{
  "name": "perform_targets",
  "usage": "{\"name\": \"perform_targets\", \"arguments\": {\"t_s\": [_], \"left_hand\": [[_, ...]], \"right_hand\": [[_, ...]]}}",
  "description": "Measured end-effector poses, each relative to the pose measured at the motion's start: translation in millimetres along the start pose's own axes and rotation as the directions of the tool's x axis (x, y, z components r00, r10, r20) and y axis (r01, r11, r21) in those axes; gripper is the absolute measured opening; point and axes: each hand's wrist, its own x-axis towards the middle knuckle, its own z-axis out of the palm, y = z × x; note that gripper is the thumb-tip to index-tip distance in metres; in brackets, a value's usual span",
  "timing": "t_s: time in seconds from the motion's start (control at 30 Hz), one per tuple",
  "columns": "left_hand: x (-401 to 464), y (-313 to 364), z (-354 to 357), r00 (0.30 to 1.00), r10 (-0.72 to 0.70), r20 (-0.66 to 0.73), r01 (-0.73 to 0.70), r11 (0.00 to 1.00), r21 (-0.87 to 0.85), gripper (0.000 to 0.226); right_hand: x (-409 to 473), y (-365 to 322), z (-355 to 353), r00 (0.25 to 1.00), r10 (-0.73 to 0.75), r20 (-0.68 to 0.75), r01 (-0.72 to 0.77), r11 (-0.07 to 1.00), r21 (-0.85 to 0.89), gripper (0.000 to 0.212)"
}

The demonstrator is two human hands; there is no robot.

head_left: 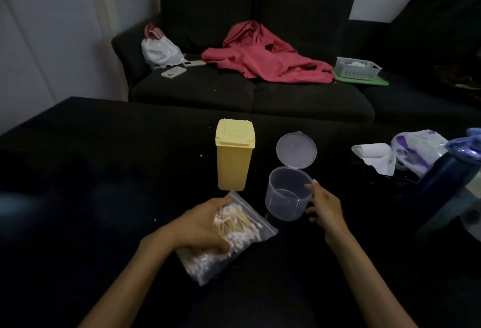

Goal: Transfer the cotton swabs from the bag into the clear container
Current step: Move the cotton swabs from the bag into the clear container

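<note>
Head-worn view, forward and downward

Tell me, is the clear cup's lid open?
Open. The lid stands flipped up behind the cup, whose mouth is uncovered.

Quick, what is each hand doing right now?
Left hand: grips the bag of cotton swabs.
Right hand: holds the side of the clear container, whose lid is flipped open.
</note>
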Motion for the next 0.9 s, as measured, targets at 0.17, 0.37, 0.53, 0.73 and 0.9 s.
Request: {"name": "perform_targets", "arguments": {"t_s": [0.17,0.37,0.53,0.73,0.9], "left_hand": [[-1,9,-3,0.999,0.000,-0.049,0.013,0.966,0.260,0.100],[-38,24,13,0.933,0.149,-0.326,-0.019,0.929,0.370,0.065],[-58,20,24,0.831,0.275,-0.483,-0.214,0.961,0.177,0.064],[-72,2,30,0.838,0.306,-0.452,-0.328,0.944,0.032,0.064],[-63,8,29,0.828,0.323,-0.457,-0.254,0.945,0.207,0.060]], "right_hand": [[-1,-5,-8,0.985,-0.048,-0.167,0.049,0.999,0.001,0.035],[-46,-21,-25,0.935,-0.227,-0.273,0.236,0.972,-0.003,0.025],[-94,-13,-20,0.917,-0.115,0.383,0.215,0.949,-0.230,0.026],[-117,-12,-9,0.800,-0.123,0.587,0.246,0.960,-0.135,0.021],[-111,-15,-2,0.884,-0.174,0.434,0.203,0.979,-0.021,0.016]]}}
